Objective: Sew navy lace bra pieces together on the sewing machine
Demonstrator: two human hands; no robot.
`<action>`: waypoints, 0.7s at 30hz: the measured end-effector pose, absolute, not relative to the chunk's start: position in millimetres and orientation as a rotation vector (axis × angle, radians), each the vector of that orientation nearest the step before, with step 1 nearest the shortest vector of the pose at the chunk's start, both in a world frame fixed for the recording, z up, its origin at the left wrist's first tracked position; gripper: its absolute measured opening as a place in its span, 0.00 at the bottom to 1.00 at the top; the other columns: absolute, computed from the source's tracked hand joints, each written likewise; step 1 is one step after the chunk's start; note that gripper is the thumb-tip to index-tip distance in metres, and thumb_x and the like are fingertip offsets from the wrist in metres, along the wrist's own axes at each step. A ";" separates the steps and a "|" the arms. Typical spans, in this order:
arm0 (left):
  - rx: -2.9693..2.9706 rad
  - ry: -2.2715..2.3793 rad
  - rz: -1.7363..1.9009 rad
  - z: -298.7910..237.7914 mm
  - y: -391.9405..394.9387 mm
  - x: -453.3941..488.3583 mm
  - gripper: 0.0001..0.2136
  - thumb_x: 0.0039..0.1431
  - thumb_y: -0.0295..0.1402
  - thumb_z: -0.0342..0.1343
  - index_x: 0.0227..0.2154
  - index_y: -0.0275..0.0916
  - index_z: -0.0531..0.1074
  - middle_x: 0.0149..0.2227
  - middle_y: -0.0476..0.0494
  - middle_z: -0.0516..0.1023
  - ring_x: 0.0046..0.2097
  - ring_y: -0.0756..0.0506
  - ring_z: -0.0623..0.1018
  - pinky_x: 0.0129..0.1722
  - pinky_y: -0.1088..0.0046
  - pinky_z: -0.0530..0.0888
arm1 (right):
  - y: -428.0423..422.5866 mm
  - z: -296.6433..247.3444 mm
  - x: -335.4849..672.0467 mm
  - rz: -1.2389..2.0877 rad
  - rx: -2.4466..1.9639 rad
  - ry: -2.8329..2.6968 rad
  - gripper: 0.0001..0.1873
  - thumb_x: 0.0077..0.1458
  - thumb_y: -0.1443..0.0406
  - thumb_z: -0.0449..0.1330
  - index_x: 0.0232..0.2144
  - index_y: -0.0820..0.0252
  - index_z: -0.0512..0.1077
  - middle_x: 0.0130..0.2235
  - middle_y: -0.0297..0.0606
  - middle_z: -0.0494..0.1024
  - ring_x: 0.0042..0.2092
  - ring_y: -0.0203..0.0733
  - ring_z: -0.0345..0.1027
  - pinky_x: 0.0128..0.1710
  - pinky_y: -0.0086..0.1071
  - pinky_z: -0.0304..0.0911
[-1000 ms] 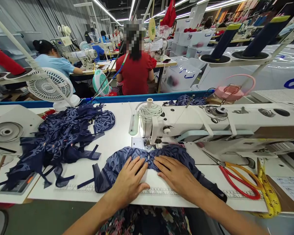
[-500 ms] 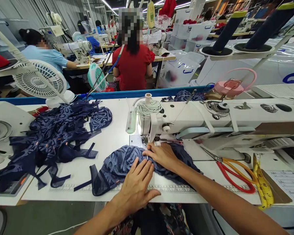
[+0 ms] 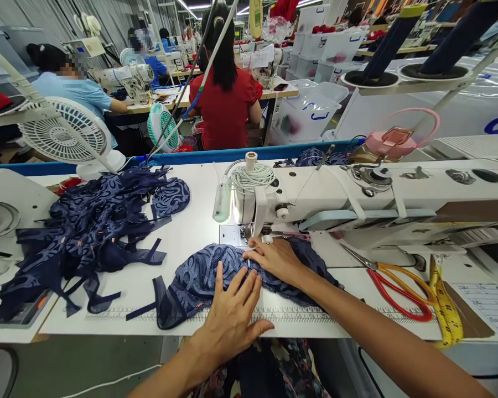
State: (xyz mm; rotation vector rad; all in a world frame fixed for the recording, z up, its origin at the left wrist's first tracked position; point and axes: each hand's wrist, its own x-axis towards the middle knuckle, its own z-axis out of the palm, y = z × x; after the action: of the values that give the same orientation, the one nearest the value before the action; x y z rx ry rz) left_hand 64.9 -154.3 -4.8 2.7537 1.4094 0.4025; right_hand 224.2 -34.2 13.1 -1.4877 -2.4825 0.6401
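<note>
A navy bra (image 3: 195,276) with a swirling pattern lies across the front of the sewing machine bed, one cup to the left and the rest running under my right arm. My left hand (image 3: 234,309) rests flat on it with fingers spread, the thumb reaching over the table edge side. Close to the presser foot (image 3: 249,233), my right hand (image 3: 276,260) has its fingers curled and pressed together on the bra's upper edge. The sewing machine head (image 3: 249,204) stands just beyond this hand. Fabric beneath my right palm is hidden.
Left lies a heap of navy bra pieces (image 3: 103,221). Orange-and-red-handled scissors (image 3: 402,287) and a yellow tape measure (image 3: 446,309) lie right. A printed ruler (image 3: 299,315) runs along the front edge. A white fan (image 3: 66,130) and co-workers (image 3: 228,105) are beyond.
My left hand's fingers have spread wider, the index finger moving left over the cup. My right hand stays nearly in place by the presser foot. The camera view has shifted slightly.
</note>
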 end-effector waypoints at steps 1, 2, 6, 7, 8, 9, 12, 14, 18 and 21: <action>2.742 1.408 0.403 -4.9 -154.2 64.8 0.33 0.65 0.53 0.44 0.63 0.33 0.57 0.63 0.36 0.65 0.64 0.35 0.63 0.64 0.41 0.29 | -34.4 13.2 223.5 0.633 -1.481 -2.480 0.12 0.60 0.55 0.58 0.40 0.56 0.72 0.31 0.34 0.78 0.35 0.42 0.72 0.35 0.30 0.57; 2.730 1.403 0.402 -4.6 -154.1 64.6 0.33 0.65 0.53 0.44 0.63 0.34 0.57 0.63 0.36 0.65 0.64 0.35 0.63 0.64 0.41 0.29 | -34.5 13.7 223.4 0.629 -1.469 -2.478 0.12 0.60 0.56 0.58 0.40 0.56 0.72 0.31 0.35 0.78 0.35 0.43 0.73 0.35 0.30 0.58; 2.667 1.369 0.417 1.4 -152.9 62.4 0.29 0.66 0.51 0.45 0.62 0.36 0.59 0.61 0.38 0.68 0.63 0.37 0.65 0.65 0.40 0.37 | -38.3 18.5 232.3 0.621 -1.385 -2.472 0.10 0.64 0.60 0.53 0.39 0.56 0.72 0.37 0.36 0.79 0.39 0.41 0.73 0.38 0.30 0.61; 2.647 1.362 0.436 3.5 -151.9 61.3 0.26 0.66 0.48 0.46 0.60 0.36 0.61 0.60 0.38 0.70 0.62 0.38 0.66 0.66 0.40 0.40 | -40.8 19.7 237.0 0.615 -1.369 -2.468 0.10 0.64 0.61 0.52 0.40 0.57 0.72 0.39 0.37 0.79 0.41 0.41 0.73 0.39 0.31 0.61; 2.624 1.366 0.468 5.6 -150.1 60.2 0.23 0.67 0.45 0.46 0.59 0.37 0.63 0.58 0.39 0.72 0.61 0.39 0.67 0.66 0.42 0.43 | -44.1 20.7 242.4 0.602 -1.359 -2.460 0.11 0.65 0.62 0.51 0.41 0.57 0.71 0.41 0.38 0.79 0.42 0.42 0.73 0.41 0.32 0.62; 2.600 1.387 0.516 7.6 -147.3 58.8 0.19 0.68 0.41 0.46 0.56 0.38 0.65 0.56 0.40 0.74 0.60 0.40 0.68 0.66 0.44 0.46 | -47.9 21.3 247.8 0.579 -1.353 -2.452 0.11 0.65 0.62 0.50 0.42 0.57 0.71 0.42 0.39 0.79 0.43 0.42 0.73 0.42 0.33 0.62; 2.517 1.531 0.692 11.6 -131.3 54.5 0.12 0.68 0.29 0.45 0.49 0.38 0.70 0.50 0.42 0.77 0.56 0.42 0.71 0.65 0.50 0.53 | -60.1 20.7 260.6 0.438 -1.324 -2.439 0.11 0.66 0.64 0.48 0.42 0.57 0.70 0.42 0.39 0.77 0.42 0.43 0.72 0.41 0.34 0.64; 2.438 1.642 0.731 12.6 -115.1 52.1 0.11 0.66 0.25 0.45 0.46 0.38 0.70 0.48 0.42 0.77 0.53 0.43 0.72 0.63 0.53 0.57 | -66.3 18.7 263.3 0.322 -1.276 -2.436 0.11 0.66 0.65 0.48 0.40 0.56 0.71 0.40 0.39 0.76 0.42 0.43 0.70 0.40 0.35 0.64; 2.282 1.740 0.570 12.1 -84.7 51.0 0.10 0.62 0.30 0.54 0.46 0.37 0.69 0.44 0.39 0.75 0.48 0.39 0.72 0.51 0.56 0.68 | -69.6 14.2 255.8 0.198 -1.127 -2.434 0.11 0.65 0.68 0.49 0.40 0.57 0.72 0.40 0.41 0.75 0.44 0.45 0.67 0.44 0.38 0.64; 2.264 1.707 0.510 11.3 -75.3 52.3 0.09 0.58 0.31 0.58 0.41 0.38 0.69 0.39 0.42 0.75 0.44 0.39 0.72 0.43 0.59 0.68 | -65.7 11.9 247.8 0.165 -1.082 -2.468 0.12 0.64 0.68 0.51 0.47 0.57 0.70 0.44 0.42 0.75 0.48 0.49 0.66 0.50 0.44 0.61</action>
State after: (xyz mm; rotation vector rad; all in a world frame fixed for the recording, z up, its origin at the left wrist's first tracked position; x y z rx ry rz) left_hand 52.3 -75.3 11.3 2.2645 1.7068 0.5097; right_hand 247.8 -65.7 11.9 -1.0821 -2.4679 0.1652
